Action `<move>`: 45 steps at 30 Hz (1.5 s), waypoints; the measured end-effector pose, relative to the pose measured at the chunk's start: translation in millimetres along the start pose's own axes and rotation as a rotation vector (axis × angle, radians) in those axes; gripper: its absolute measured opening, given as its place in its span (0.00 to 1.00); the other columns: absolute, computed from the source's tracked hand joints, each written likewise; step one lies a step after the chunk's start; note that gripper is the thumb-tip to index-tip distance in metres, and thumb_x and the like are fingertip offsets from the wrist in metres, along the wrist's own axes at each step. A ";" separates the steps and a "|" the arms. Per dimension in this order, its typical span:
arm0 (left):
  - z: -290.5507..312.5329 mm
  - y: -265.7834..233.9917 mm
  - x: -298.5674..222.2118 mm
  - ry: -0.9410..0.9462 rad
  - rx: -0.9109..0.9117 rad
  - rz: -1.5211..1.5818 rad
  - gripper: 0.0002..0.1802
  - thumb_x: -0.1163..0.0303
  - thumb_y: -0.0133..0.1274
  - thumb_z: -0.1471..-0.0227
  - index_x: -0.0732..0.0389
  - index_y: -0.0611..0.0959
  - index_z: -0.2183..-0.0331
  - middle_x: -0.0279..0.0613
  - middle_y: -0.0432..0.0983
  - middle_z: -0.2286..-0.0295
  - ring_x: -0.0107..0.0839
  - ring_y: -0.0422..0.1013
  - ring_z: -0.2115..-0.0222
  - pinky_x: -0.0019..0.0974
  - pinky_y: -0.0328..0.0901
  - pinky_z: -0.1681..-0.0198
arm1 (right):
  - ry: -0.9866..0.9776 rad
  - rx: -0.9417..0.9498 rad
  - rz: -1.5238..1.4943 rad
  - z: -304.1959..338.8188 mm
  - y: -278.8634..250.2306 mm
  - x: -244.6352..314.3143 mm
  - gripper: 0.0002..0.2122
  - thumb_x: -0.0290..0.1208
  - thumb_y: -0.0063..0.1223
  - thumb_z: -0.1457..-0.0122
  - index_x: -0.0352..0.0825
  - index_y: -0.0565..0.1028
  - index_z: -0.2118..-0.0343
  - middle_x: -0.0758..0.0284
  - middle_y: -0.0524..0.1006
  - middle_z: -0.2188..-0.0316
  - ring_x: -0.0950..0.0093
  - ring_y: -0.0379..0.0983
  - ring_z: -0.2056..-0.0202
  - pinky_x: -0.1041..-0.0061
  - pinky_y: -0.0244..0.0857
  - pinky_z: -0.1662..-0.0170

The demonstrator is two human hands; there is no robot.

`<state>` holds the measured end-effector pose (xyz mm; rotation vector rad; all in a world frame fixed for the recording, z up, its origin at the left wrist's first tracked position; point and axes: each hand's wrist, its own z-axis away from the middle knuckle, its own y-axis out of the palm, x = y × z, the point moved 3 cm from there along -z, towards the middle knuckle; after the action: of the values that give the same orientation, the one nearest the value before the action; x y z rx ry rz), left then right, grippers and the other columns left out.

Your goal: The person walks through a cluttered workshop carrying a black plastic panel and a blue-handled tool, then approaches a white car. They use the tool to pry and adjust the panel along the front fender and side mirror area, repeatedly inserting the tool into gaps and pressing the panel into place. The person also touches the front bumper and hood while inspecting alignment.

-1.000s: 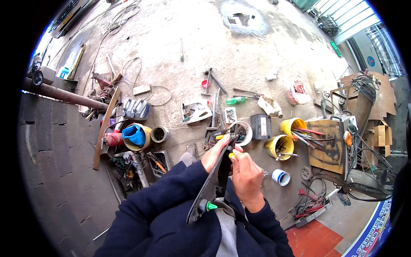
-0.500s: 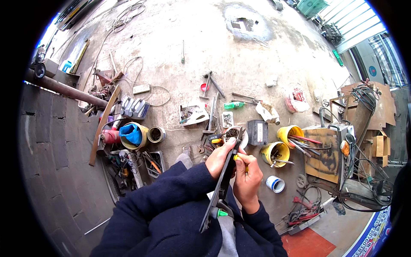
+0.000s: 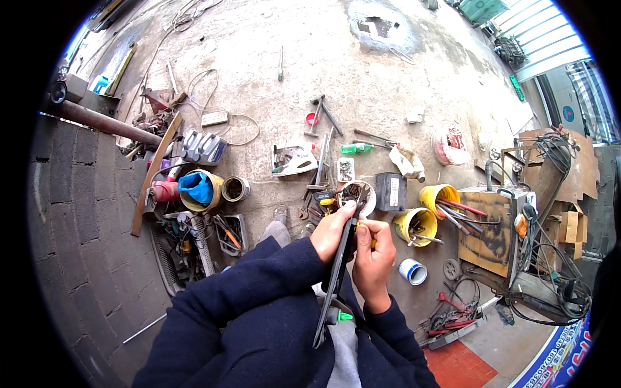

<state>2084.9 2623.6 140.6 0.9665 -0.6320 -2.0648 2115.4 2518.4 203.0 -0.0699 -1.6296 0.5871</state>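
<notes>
A long, narrow black part (image 3: 332, 291) slants up from my lap, its forked tip above a white tub (image 3: 367, 205) of small metal pieces. My left hand (image 3: 330, 234) is closed around its upper end, thumb along the top. My right hand (image 3: 375, 262) presses against the same end from the other side, fingers curled in a pinch. Between those fingers shows a bit of a small yellow piece (image 3: 374, 244), perhaps a tool handle; most of it is hidden. A green piece (image 3: 345, 316) shows beside the part's lower end.
Yellow buckets (image 3: 414, 227) with rods stand to the right, near a black battery (image 3: 391, 191) and an open can (image 3: 413, 271). Hammers (image 3: 328, 116) and a green bottle (image 3: 356, 149) lie ahead. At left are a bucket with blue cloth (image 3: 198, 187) and a wooden plank (image 3: 155, 174).
The black part has tilted slightly more upright, its lower end shifting a little right. The right fingers have curled closer around the yellow piece. My view has shifted slightly.
</notes>
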 end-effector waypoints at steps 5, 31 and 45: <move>-7.9 -11.3 3.7 -0.013 -0.006 0.104 0.23 0.49 0.40 0.36 0.58 0.79 0.60 0.37 0.77 0.70 0.26 0.74 0.70 0.29 0.69 0.64 | -0.110 -0.013 0.074 -8.0 10.1 -1.4 0.07 0.29 0.53 0.37 0.30 0.74 0.64 0.65 0.76 0.76 0.79 0.70 0.76 0.76 0.65 0.71; -9.7 -148.7 -140.1 0.213 0.456 0.656 0.29 0.48 0.35 0.35 0.65 0.74 0.53 0.42 0.68 0.73 0.35 0.65 0.72 0.39 0.63 0.72 | 0.580 0.576 -0.649 -57.8 134.8 6.6 0.08 0.29 0.52 0.36 0.31 0.73 0.58 0.74 0.69 0.78 0.85 0.65 0.81 0.84 0.60 0.79; 3.7 -261.6 -359.4 0.294 0.299 0.592 0.28 0.46 0.35 0.36 0.64 0.74 0.61 0.40 0.65 0.75 0.32 0.64 0.75 0.35 0.62 0.74 | -0.233 0.616 0.012 -181.1 349.5 165.0 0.10 0.19 0.62 0.49 0.31 0.76 0.63 0.63 0.76 0.67 0.72 0.76 0.70 0.76 0.69 0.70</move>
<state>2124.7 3065.6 115.9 1.0657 -0.9507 -1.3042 2158.4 2942.9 215.4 0.4567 -1.6024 1.1142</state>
